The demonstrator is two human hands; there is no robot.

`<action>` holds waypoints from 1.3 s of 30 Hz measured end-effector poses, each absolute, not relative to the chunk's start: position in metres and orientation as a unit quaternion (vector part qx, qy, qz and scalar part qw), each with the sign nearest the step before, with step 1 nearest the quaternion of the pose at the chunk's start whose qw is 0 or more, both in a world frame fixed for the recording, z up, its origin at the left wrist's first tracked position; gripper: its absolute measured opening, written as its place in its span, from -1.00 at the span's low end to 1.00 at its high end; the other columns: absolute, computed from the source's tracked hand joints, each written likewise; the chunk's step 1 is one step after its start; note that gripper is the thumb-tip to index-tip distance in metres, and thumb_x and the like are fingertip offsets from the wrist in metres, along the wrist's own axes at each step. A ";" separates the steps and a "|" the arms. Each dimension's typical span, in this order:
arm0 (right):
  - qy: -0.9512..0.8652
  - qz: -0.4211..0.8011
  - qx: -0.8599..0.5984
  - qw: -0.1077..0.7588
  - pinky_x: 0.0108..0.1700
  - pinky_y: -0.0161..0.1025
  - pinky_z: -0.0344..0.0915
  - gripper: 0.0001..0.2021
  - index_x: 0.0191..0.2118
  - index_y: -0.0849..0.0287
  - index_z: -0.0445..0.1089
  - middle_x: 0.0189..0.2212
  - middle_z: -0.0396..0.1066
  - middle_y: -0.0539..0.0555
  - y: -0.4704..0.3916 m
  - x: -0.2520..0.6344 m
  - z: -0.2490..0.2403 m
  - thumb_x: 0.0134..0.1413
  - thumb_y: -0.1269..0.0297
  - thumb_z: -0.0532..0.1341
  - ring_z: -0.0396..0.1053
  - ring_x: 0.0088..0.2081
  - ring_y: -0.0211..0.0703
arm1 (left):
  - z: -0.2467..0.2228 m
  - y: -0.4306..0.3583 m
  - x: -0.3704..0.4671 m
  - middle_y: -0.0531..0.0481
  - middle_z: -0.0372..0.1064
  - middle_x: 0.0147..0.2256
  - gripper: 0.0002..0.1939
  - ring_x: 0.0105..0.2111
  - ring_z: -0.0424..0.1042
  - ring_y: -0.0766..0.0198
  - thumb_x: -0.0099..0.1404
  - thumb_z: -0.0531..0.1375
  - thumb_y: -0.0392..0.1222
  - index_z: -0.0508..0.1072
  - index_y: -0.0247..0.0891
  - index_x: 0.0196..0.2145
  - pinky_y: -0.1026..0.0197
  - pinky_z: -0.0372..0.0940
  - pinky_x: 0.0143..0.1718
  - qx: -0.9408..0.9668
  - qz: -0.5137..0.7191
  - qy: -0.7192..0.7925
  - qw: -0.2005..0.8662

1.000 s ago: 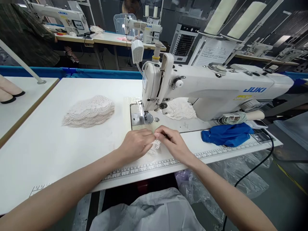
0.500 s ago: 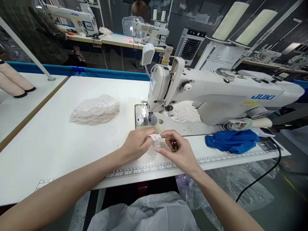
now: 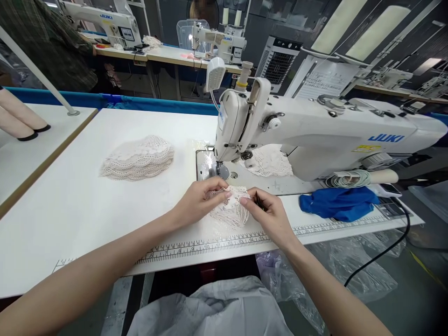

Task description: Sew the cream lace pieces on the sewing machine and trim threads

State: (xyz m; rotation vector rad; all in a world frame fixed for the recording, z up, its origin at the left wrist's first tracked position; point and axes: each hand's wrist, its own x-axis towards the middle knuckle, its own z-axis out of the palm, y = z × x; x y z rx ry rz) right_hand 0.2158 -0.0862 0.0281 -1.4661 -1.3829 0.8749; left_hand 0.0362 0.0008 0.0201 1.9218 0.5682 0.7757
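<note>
A small white lace piece is pinched between both hands, just in front of the sewing machine's needle plate. My left hand grips its left upper edge between thumb and fingers. At the right edge, my right hand pinches the lace; a small dark tool, perhaps thread snips, is tucked in its palm. The white sewing machine stands directly behind. To the left lies a pile of scalloped lace pieces. More lace rests under the machine arm.
A blue cloth and a coil of pale cord lie at the right. A printed ruler runs along the table's front edge. Plastic bags hang below. Behind, a person in a dark plaid sleeve stands near another machine.
The lace, bunched and folded between my fingers before, is now spread flatter and more visible. My hands have moved slightly apart, the right one a little to the right.
</note>
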 end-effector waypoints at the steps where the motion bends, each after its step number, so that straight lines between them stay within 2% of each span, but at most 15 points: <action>1: -0.557 0.359 -0.595 0.455 -0.53 -0.30 -0.08 -0.67 -0.48 0.15 0.28 -0.63 0.01 -0.11 -0.087 0.217 0.028 0.12 0.02 0.24 -0.06 -0.58 -0.33 | 0.020 0.001 0.036 0.04 0.38 -0.42 -0.75 -0.46 0.29 0.39 0.37 0.10 -0.06 0.43 -0.27 -0.33 0.31 0.19 -0.45 0.776 0.320 0.233 0.490; 12: -0.528 0.321 -0.600 0.508 -0.55 -0.29 -0.11 -0.65 -0.53 0.16 0.26 -0.59 0.12 -0.06 -0.090 0.225 0.024 0.13 0.04 0.24 -0.05 -0.58 -0.34 | 0.017 0.001 0.037 0.08 0.25 -0.50 -0.77 -0.59 0.10 0.47 0.38 0.12 -0.10 0.38 -0.26 -0.39 0.36 0.02 -0.62 0.726 0.372 0.282 0.506; 21: -0.520 0.358 -0.586 0.507 -0.58 -0.31 -0.15 -0.66 -0.52 0.16 0.27 -0.58 0.09 -0.07 -0.086 0.226 0.021 0.13 0.05 0.25 -0.10 -0.59 -0.37 | 0.024 -0.001 0.036 0.09 0.18 -0.47 -0.70 -0.50 0.15 0.43 0.42 0.04 -0.06 0.35 -0.28 -0.40 0.34 0.12 -0.49 0.707 0.315 0.254 0.580; 27: -0.522 0.363 -0.584 0.504 -0.58 -0.30 -0.13 -0.67 -0.51 0.16 0.29 -0.59 0.09 -0.07 -0.087 0.227 0.020 0.13 0.04 0.24 -0.09 -0.59 -0.37 | 0.021 -0.001 0.036 0.09 0.30 -0.43 -0.82 -0.47 0.27 0.45 0.32 0.20 -0.10 0.38 -0.28 -0.30 0.36 0.20 -0.48 0.678 0.303 0.230 0.628; 33: -0.518 0.358 -0.590 0.506 -0.57 -0.31 -0.10 -0.69 -0.48 0.16 0.32 -0.59 0.10 -0.08 -0.087 0.228 0.018 0.14 0.05 0.25 -0.07 -0.59 -0.37 | 0.017 0.001 0.037 0.03 0.42 -0.39 -0.81 -0.41 0.41 0.39 0.26 0.26 -0.13 0.42 -0.29 -0.26 0.34 0.29 -0.44 0.663 0.306 0.241 0.640; 36: -0.516 0.340 -0.596 0.512 -0.57 -0.32 -0.07 -0.69 -0.49 0.16 0.32 -0.60 0.07 -0.08 -0.086 0.229 0.018 0.15 0.06 0.24 -0.06 -0.59 -0.37 | 0.018 0.002 0.036 0.05 0.41 -0.43 -0.82 -0.47 0.35 0.44 0.29 0.22 -0.10 0.44 -0.29 -0.32 0.35 0.26 -0.47 0.657 0.292 0.244 0.651; 39: -0.536 0.254 -0.612 0.523 -0.55 -0.34 0.03 -0.80 -0.39 0.16 0.38 -0.60 0.08 -0.10 -0.085 0.229 0.018 0.14 0.14 0.26 0.01 -0.58 -0.35 | 0.020 0.002 0.037 0.04 0.39 -0.42 -0.77 -0.49 0.29 0.45 0.30 0.21 -0.04 0.48 -0.28 -0.34 0.35 0.22 -0.49 0.651 0.280 0.265 0.654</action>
